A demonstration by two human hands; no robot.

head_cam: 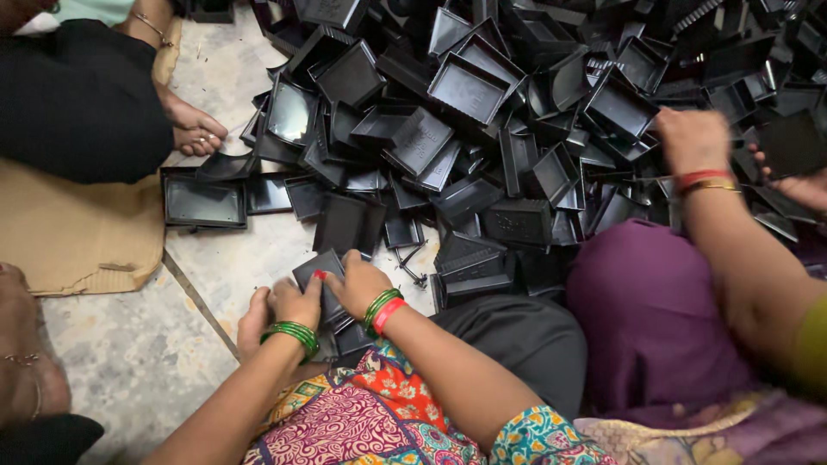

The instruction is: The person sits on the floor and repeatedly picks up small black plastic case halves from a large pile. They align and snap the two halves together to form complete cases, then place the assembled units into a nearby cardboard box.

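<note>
A patterned sleeve (405, 422) is filling the bottom of the view, and from it both forearms are reaching down to the floor. The left hand (289, 306) and the right hand (357, 284) are closing together on a small black plastic tray (317, 274), fingers curled over its top edge and pinching it from both sides — probably to steady it against the stack of like trays (345, 331) beneath. Just beyond, a big heap of black trays (517, 112) is spreading over the stone floor (138, 362), within easy reach. On the right a co-worker's hand (693, 138) with a red bangle is digging into the pile. Flattened cardboard (69, 232) is lying on the left.
</note>
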